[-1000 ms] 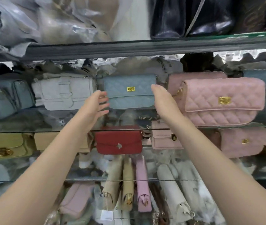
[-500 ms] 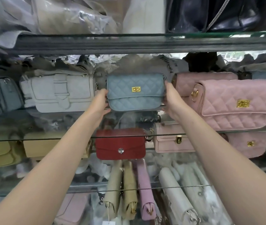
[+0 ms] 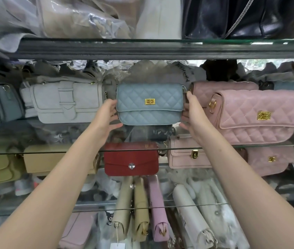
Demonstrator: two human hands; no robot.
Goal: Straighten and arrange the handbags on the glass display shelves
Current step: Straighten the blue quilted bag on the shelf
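You face a blue bag [image 3: 149, 104] of matt quilted leather-look material with a shiny gold metal clasp [image 3: 150, 101]. The pink bag [image 3: 261, 116] beside it shows the same quilted finish. The grey bag [image 3: 67, 102] looks soft and suede-like. The red bag [image 3: 131, 159] is smooth. The shelf [image 3: 250, 146] is clear glass.

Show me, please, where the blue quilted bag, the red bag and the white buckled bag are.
blue quilted bag [image 3: 149, 105]: head view, on its front flap.
red bag [image 3: 131, 159]: head view, on its front flap.
white buckled bag [image 3: 67, 101]: head view, on its buckle strap.
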